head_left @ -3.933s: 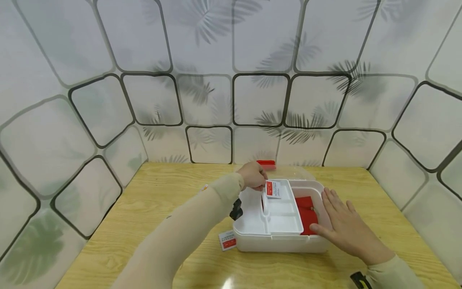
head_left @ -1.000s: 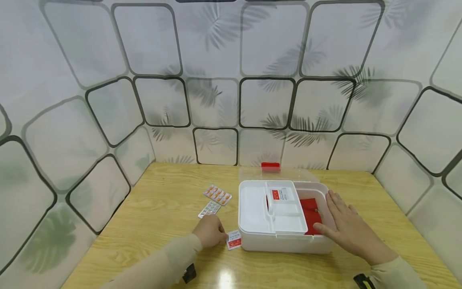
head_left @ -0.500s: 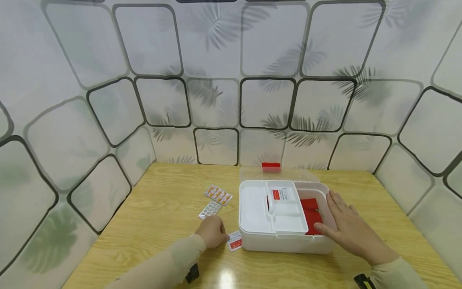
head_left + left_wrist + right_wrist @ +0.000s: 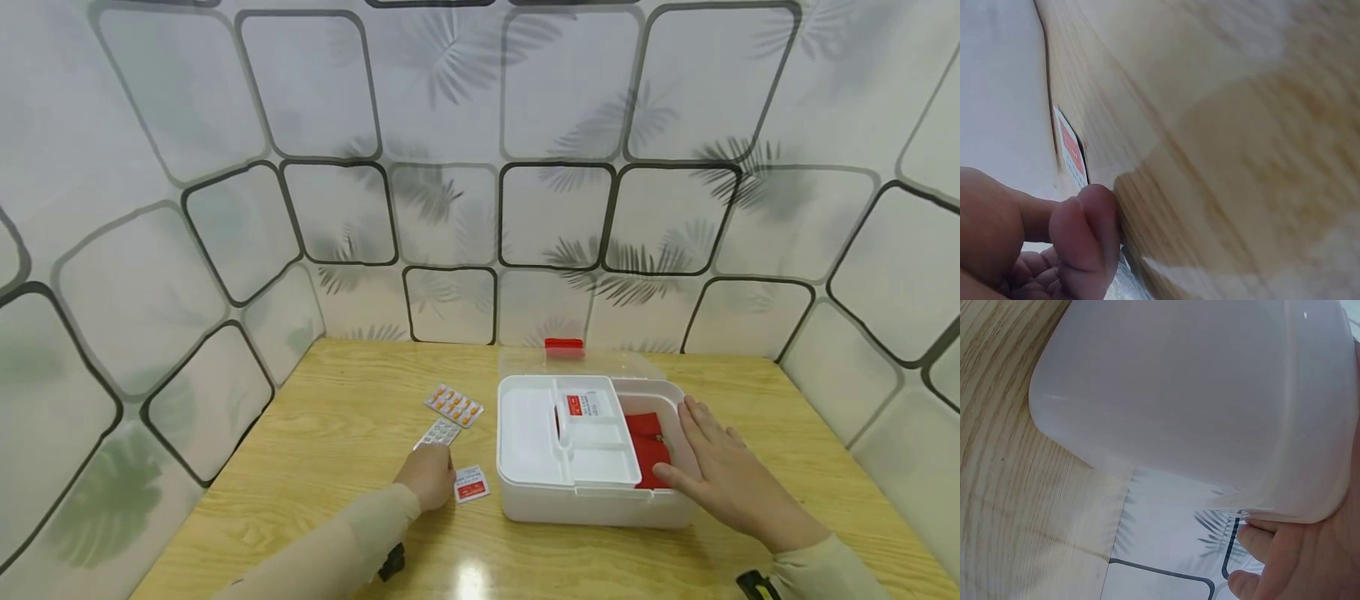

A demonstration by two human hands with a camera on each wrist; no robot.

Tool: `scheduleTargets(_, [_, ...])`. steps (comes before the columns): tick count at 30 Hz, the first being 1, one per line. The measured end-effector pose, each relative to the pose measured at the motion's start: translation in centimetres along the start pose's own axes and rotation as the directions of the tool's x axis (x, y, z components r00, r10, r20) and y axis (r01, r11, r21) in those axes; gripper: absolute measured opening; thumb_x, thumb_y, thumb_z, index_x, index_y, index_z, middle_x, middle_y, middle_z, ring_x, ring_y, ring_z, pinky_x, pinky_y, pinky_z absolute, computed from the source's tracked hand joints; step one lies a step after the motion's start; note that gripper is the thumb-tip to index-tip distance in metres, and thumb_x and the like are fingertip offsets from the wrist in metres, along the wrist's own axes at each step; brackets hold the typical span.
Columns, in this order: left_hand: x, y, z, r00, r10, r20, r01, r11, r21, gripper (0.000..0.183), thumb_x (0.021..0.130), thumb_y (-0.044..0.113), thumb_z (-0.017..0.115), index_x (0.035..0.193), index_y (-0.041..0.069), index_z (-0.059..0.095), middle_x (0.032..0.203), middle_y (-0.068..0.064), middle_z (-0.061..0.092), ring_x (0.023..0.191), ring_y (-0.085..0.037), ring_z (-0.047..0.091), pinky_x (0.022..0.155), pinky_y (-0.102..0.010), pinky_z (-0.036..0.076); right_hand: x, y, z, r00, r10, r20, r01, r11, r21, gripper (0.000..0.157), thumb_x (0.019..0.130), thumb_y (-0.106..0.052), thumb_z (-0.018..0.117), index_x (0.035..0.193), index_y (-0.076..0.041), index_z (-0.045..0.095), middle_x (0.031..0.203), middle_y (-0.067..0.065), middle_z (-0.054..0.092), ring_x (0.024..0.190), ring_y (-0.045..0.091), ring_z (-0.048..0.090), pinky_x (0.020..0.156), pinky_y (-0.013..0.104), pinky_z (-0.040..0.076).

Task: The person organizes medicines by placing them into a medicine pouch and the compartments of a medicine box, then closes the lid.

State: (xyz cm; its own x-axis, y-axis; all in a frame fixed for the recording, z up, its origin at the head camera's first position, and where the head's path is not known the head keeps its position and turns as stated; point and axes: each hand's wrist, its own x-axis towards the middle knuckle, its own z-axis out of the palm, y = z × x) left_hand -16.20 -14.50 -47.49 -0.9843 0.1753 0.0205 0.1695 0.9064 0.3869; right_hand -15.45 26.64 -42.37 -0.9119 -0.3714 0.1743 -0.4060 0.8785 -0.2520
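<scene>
My left hand (image 4: 427,478) is low over the table, thumb and fingertips pinching the left edge of a small flat white-and-red sachet (image 4: 471,484). In the left wrist view, the curled fingers (image 4: 1094,231) hide the near end of that sachet (image 4: 1071,150). My right hand (image 4: 723,475) rests with straight fingers against the right wall of a white plastic box (image 4: 592,507). A white divided tray (image 4: 528,433) fills the box's left part, and a second similar sachet (image 4: 582,404) lies in one of its compartments. Beside the tray, a red pouch (image 4: 647,446) shows inside the box.
Behind my left hand lie a blister pack of orange capsules (image 4: 454,406) and a clear-and-silver blister pack (image 4: 438,433), partly covered by the hand. The box's clear lid (image 4: 615,362), with a red latch (image 4: 564,347), is folded back toward the patterned wall.
Earlier my left hand was over the tray; it then came down to the table sachet. Since half a second ago it has drawn that sachet left, away from the box. My right hand stays put.
</scene>
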Motion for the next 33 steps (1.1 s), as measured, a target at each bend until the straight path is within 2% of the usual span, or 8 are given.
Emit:
scheduleTargets(5, [-0.2,0.5,-0.1,1.000,-0.014,-0.016,0.014,1.000,-0.006,0.035,0.081,0.025,0.073,0.056,0.011,0.051,0.055,0.001,0.050,0.048,-0.013,0.044,0.045,-0.028,0.037,0.0,0.0,0.1,1.000,0.001,-0.002,-0.001,1.000,0.000,0.094,0.091,-0.056,0.054,0.149,0.008,0.015,0.156,0.025,0.012,0.142,0.043,0.011,0.104,0.069,0.016])
scheduleTargets(8, [-0.3,1.0,-0.1,1.000,-0.018,-0.013,0.018,1.000,0.010,0.041,0.079,0.029,0.075,0.054,0.012,0.046,0.053,0.001,0.047,0.047,-0.012,0.041,0.043,-0.027,0.034,0.0,0.1,0.2,1.000,-0.003,-0.010,0.003,1.000,0.002,0.093,0.091,-0.055,0.054,0.149,0.008,0.016,0.156,0.025,0.013,0.142,0.044,0.012,0.105,0.068,0.015])
scheduleTargets(18, [-0.4,1.5,0.1,1.000,0.007,-0.003,-0.007,0.998,0.068,0.039,0.082,0.027,0.075,0.061,0.009,0.048,0.057,-0.001,0.047,0.050,-0.014,0.043,0.045,-0.028,0.037,0.0,0.2,0.2,1.000,-0.001,-0.003,0.001,1.000,0.000,0.093,0.092,-0.055,0.054,0.149,0.007,0.016,0.157,0.024,0.012,0.143,0.042,0.010,0.104,0.068,0.017])
scheduleTargets(24, [-0.4,1.5,0.2,1.000,-0.005,-0.006,0.005,0.999,0.053,0.035,0.081,0.026,0.076,0.069,0.003,0.053,0.061,-0.004,0.049,0.053,-0.016,0.046,0.048,-0.030,0.040,0.1,0.1,0.2,1.000,-0.001,0.002,0.001,1.000,0.000,0.092,0.092,-0.054,0.054,0.149,0.007,0.016,0.156,0.024,0.011,0.143,0.042,0.010,0.104,0.069,0.017])
scheduleTargets(33, [-0.3,1.8,0.0,1.000,0.019,0.018,-0.020,0.999,0.047,0.031,0.083,0.021,0.075,0.068,0.004,0.054,0.060,-0.002,0.049,0.054,-0.016,0.046,0.050,-0.031,0.042,0.0,0.0,0.2,1.000,0.002,0.004,-0.002,1.000,0.007,0.092,0.092,-0.054,0.054,0.150,0.006,0.015,0.157,0.024,0.011,0.143,0.042,0.009,0.106,0.068,0.012])
